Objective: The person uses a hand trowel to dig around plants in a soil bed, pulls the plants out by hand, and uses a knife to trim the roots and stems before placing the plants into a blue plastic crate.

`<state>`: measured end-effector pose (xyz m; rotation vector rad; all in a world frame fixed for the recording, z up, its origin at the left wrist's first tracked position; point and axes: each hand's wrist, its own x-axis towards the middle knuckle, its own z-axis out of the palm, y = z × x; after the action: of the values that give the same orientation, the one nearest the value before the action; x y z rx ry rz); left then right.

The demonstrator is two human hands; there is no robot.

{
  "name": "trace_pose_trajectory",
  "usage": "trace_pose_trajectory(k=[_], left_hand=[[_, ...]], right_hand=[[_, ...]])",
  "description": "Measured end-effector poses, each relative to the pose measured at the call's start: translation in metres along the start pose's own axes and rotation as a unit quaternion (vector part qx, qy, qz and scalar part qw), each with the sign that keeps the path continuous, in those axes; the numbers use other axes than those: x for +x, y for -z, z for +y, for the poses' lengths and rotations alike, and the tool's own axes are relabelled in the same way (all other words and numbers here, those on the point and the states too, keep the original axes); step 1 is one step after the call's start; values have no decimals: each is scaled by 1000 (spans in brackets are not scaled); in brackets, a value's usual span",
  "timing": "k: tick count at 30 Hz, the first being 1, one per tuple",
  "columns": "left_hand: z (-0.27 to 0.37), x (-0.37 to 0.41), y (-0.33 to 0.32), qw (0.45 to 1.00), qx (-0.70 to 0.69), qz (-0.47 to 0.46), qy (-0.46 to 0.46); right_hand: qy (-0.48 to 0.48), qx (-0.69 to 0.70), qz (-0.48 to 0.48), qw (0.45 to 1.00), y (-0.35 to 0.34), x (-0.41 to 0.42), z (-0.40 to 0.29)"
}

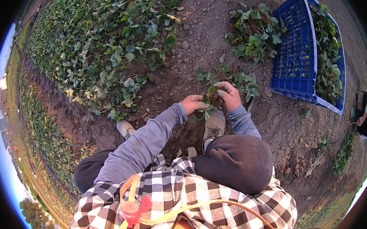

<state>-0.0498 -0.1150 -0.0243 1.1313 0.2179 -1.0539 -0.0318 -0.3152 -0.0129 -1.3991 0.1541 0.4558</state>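
My left hand (195, 104) and my right hand (229, 95) meet above the toe of my right shoe. Between their fingers is a small leafy plant (209, 98), possibly a strawberry plant, with brownish stems or roots; my left hand grips it, and the right thumb and fingers pinch its upper part. Just beyond the hands, a small bunch of uprooted plants (247, 82) lies on the soil. A larger pile of similar plants (256, 37) lies farther off, beside a blue plastic crate (295, 58) that holds more leafy plants (327, 63).
A dense bed of growing plants (112, 42) fills the left side. Bare cloddy soil (200, 37) runs between bed and crate. My shoes (214, 125) rest on the ground. At the far right edge a co-worker's arm (364, 116) shows. A dark hose or pipe (35, 147) runs along the far left.
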Motion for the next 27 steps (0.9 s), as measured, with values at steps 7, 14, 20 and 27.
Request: trace_pose_trajectory(k=[7, 14, 20, 27], left_hand=[[22, -18, 6, 994, 21, 102, -9], [18, -20, 8, 993, -115, -21, -14], [9, -20, 27, 992, -102, -73, 4], [3, -12, 17, 1000, -4, 14, -7]], right_hand=[[127, -259, -24, 957, 11, -9, -16], [108, -279, -89, 950, -3, -10, -16], [78, -336, -126, 930, 0, -5, -8], [125, -366, -142, 911, 0, -7, 2]])
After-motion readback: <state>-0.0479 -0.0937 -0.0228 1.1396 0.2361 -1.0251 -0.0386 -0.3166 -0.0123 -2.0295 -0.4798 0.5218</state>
